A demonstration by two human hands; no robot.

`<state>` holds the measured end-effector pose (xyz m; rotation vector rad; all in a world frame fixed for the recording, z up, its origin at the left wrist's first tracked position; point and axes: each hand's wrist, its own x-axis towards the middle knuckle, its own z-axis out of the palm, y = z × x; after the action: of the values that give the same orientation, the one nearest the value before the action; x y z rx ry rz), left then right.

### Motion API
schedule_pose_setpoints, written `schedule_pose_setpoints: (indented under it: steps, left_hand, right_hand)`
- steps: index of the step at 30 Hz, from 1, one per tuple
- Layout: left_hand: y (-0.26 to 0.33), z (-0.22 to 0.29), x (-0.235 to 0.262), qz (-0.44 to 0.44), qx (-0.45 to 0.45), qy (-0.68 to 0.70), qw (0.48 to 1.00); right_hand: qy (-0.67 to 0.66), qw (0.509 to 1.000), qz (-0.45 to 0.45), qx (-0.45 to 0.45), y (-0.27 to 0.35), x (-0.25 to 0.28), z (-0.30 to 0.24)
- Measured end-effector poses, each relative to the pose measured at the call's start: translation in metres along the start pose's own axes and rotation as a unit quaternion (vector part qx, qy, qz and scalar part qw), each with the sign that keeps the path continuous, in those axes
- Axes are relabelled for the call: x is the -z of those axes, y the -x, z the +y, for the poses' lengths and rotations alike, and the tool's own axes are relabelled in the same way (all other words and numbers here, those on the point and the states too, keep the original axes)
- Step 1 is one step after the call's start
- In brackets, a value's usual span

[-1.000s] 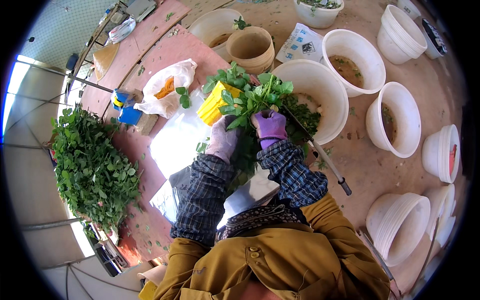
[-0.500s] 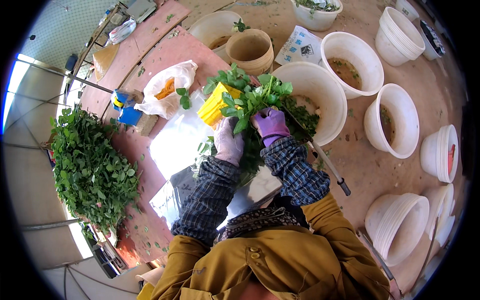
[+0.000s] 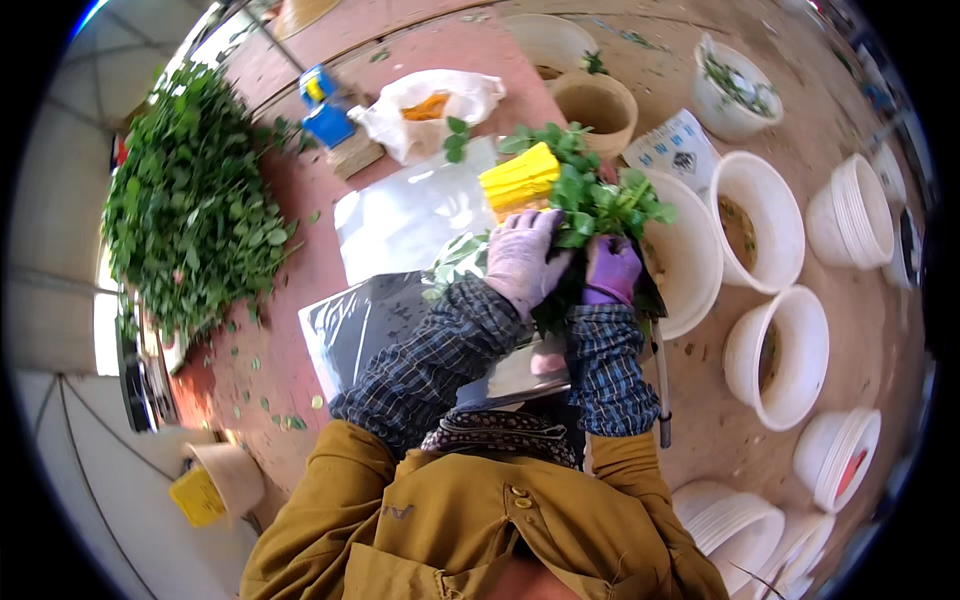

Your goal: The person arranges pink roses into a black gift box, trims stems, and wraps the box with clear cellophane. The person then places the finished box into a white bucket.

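My left hand (image 3: 525,260), in a pale lilac glove, lies beside a bunch of leafy green stems (image 3: 625,200) with its fingers stretched forward and thumb apart. Its fingertips reach the lower edge of a yellow stack of thin strips or cards (image 3: 520,180); any grip underneath is hidden. To its right my right hand (image 3: 612,268), in a darker purple glove, is closed round the stems below the leaves. Clear plastic sheets or sleeves (image 3: 405,220) lie flat left of my hands, a dark glossy one (image 3: 365,325) nearer me.
A big leafy pile (image 3: 190,190) stands at the table's left. Beyond the sheets are a white bag (image 3: 470,98) with orange bands (image 3: 427,106) and a blue-yellow tape dispenser (image 3: 328,125). White buckets (image 3: 790,355) stand on the right; a dark-tipped rod (image 3: 663,390) hangs by my right forearm.
The view has swung, so the table sits further right and the buckets lower. My left hand has come up over the base of the yellow stack; the right hand stays on the stems.
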<state>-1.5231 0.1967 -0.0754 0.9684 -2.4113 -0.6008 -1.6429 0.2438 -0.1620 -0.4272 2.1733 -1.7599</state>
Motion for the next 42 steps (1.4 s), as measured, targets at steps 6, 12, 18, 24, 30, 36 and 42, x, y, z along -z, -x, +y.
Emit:
schedule_pose_setpoints:
  steps: [6,12,18,24,30,36,42]
  left_hand:
    - [0.106,-0.003,0.140,0.230,-0.209,0.083,0.947]
    - [0.276,-0.081,0.191,0.355,0.133,0.107,0.919]
    - [0.362,-0.121,0.148,0.352,0.261,0.240,0.866]
    - [0.379,-0.143,0.117,0.336,0.185,0.363,0.849]
    - [0.389,-0.158,0.095,0.345,0.148,0.400,0.836]
    - [0.378,-0.155,0.083,0.374,0.148,0.413,0.817]
    - [0.373,-0.162,0.087,0.371,0.149,0.417,0.816]
  right_hand:
    - [0.010,0.999,-0.044,-0.025,-0.031,0.022,0.009]
    - [0.079,0.995,-0.044,0.031,-0.058,0.020,-0.006]
    - [0.147,0.986,-0.013,0.081,-0.031,0.029,-0.040]
    - [0.162,0.984,0.005,0.078,-0.013,0.038,-0.047]
    - [0.173,0.982,0.001,0.078,-0.012,0.023,-0.057]
    - [0.183,0.981,-0.002,0.068,-0.015,0.021,-0.057]
    - [0.187,0.981,-0.004,0.051,-0.016,0.018,-0.052]
